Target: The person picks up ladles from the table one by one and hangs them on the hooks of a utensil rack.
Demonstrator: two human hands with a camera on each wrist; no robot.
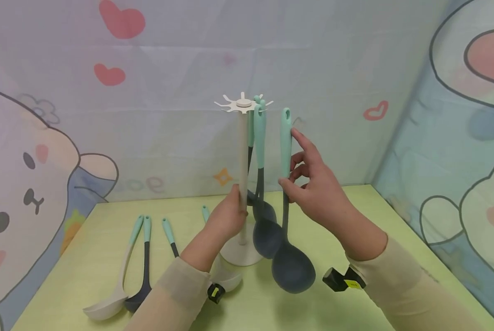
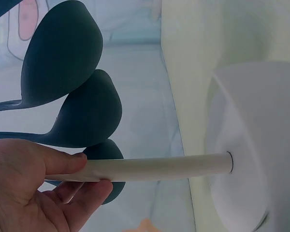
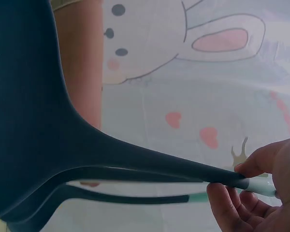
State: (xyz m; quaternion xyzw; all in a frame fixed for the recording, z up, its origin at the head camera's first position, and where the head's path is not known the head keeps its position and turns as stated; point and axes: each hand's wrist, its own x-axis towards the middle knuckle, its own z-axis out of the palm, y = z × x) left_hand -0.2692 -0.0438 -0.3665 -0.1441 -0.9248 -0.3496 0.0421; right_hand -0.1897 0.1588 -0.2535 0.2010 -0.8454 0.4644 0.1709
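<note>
A white rotating-style stand with a hooked top (image 1: 244,105) rises from a round base (image 1: 232,255). My left hand (image 1: 226,215) grips its pale post (image 2: 159,167), thumb and fingers around it below mid-height. Dark ladles with mint handles, one a front ladle (image 1: 267,238), hang from the hooks on the right side. My right hand (image 1: 319,191) pinches a larger dark ladle (image 1: 293,270) where its mint handle meets the dark shaft. This ladle is upright, bowl down, its handle hole right of the hooks. In the right wrist view its bowl (image 3: 24,106) fills the left side.
On the yellow-green table (image 1: 65,257) at left lie a cream ladle (image 1: 106,307) and a dark ladle (image 1: 138,296). Two more mint handles, one a slim handle (image 1: 168,230), lie partly hidden by my left arm. A cream bowl (image 1: 231,281) shows beside that forearm. A printed cloth (image 1: 180,55) backs the table.
</note>
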